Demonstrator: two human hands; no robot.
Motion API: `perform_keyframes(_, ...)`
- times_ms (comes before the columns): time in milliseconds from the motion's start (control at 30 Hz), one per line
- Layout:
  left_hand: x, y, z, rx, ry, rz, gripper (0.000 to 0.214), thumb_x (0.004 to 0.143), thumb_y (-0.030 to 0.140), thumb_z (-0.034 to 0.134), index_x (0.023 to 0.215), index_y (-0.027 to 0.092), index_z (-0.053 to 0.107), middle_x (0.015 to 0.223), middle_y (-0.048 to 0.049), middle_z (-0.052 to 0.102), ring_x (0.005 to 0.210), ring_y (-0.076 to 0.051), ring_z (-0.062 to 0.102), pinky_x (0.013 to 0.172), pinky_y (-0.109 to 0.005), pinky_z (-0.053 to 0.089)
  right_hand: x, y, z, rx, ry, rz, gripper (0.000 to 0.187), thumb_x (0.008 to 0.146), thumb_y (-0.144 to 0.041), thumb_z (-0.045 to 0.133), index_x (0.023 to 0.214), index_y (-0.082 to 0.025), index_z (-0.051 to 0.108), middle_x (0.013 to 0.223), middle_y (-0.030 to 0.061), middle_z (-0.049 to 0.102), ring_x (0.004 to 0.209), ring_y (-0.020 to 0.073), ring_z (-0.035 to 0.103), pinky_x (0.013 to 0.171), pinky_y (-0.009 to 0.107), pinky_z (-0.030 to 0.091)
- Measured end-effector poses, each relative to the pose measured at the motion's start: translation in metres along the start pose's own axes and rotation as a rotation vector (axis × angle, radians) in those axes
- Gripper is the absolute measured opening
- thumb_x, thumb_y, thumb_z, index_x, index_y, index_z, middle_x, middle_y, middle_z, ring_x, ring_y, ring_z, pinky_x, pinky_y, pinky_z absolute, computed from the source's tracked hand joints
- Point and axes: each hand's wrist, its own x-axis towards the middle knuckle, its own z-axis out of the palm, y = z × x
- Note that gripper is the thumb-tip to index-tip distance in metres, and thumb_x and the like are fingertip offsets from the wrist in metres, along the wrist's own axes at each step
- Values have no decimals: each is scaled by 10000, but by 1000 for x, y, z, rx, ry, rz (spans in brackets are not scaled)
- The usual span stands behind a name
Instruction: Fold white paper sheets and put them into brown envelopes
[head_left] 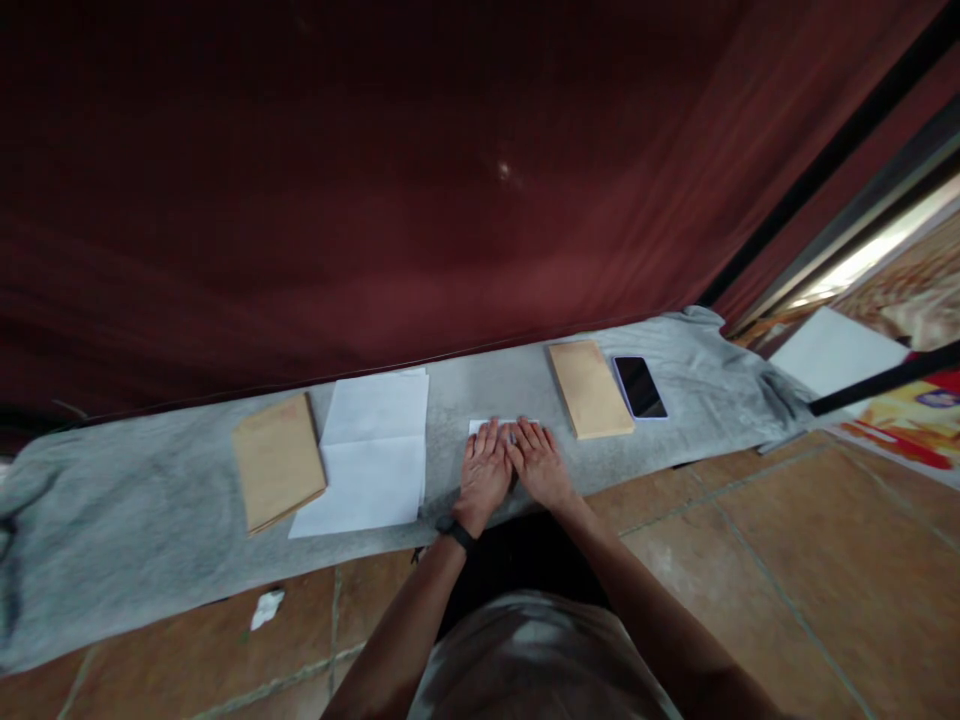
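Note:
Both of my hands lie flat, side by side, on a small white piece of paper (475, 426) near the front of the cloth-covered bench. My left hand (485, 468), with a dark band on its wrist, has its fingers stretched forward. Close against it, my right hand (538, 462) is also laid out flat with its fingers slightly apart. Most of the paper is hidden under the hands; only its far edge shows. To the left lie white sheets of paper (375, 480) with a crease across the middle. Brown envelopes (277, 460) overlap their left edge.
A grey cloth (135, 530) covers the long bench. Right of my hands lie a stack of brown envelopes (591, 390) and a phone (640, 387). Behind hangs a dark red curtain (420, 230). A crumpled white scrap (267, 608) lies on the tiled floor (720, 570).

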Motion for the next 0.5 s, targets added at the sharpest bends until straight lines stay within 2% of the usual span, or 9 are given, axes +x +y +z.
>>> perform_keyframes(133, 2, -11, 4, 13, 29, -54, 539, 1013, 268, 311, 1525, 120, 389, 1620, -141, 324, 1521, -265, 250, 1230, -490, 245, -2, 0, 10, -101, 55, 95, 544, 1047, -410, 374, 1528, -158, 399, 1582, 150, 389, 1442, 315, 386, 1176, 524, 255)
perform_keyframes(200, 1, -19, 5, 23, 38, -98, 558, 1017, 289, 300, 1536, 90, 356, 1617, -154, 323, 1523, -258, 245, 1230, -482, 251, -5, 5, 13, -106, 89, 103, 564, 1050, -425, 352, 1534, -137, 385, 1579, 154, 392, 1427, 322, 402, 1176, 520, 247)
perform_keyframes(333, -4, -33, 3, 54, 35, -149, 577, 1023, 329, 292, 1553, 102, 327, 1623, -123, 315, 1529, -245, 228, 1243, -477, 224, -10, 16, 16, -109, 144, 95, 607, 1047, -443, 346, 1542, -91, 358, 1566, 171, 406, 1424, 337, 395, 1179, 523, 231)
perform_keyframes(500, -5, -32, -2, 83, 33, -193, 571, 1031, 340, 282, 1550, 111, 343, 1625, -105, 312, 1526, -263, 236, 1245, -489, 212, -14, 20, 16, -115, 149, 113, 631, 1043, -458, 353, 1546, -78, 345, 1562, 176, 410, 1437, 351, 372, 1177, 540, 225)
